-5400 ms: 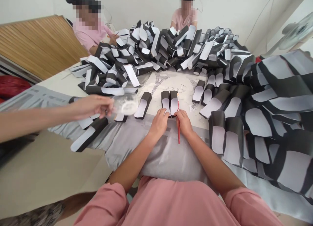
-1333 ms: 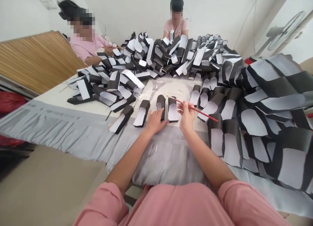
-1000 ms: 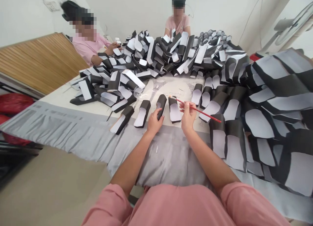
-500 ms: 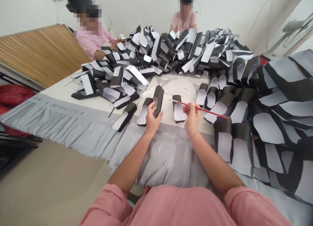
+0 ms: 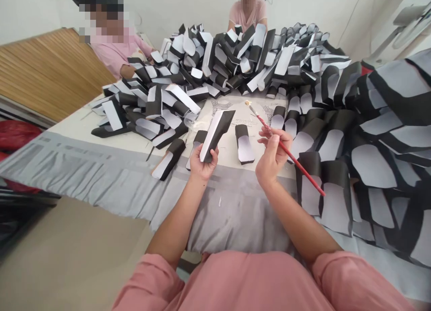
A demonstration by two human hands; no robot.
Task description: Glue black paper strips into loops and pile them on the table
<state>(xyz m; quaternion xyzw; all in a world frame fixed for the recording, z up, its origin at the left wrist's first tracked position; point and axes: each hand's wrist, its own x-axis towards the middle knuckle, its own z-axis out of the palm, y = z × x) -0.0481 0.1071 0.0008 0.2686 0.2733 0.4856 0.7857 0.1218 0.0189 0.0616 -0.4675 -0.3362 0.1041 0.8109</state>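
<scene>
In a white-walled room, a cloth-draped bench [image 5: 72, 122] carries a heap of black-and-white card pieces [image 5: 229, 55], too many to count, with two people [image 5: 247, 19] seated beyond it. Above the bench's near side, the left grip [image 5: 204, 163] closes on one card piece [image 5: 215, 131]; the right grip [image 5: 272, 156] pinches one red-handled brush [image 5: 308, 174].

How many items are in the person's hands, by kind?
black-and-white card piece, in left hand: 1
red-handled brush, in right hand: 1
Total: 2
</scene>
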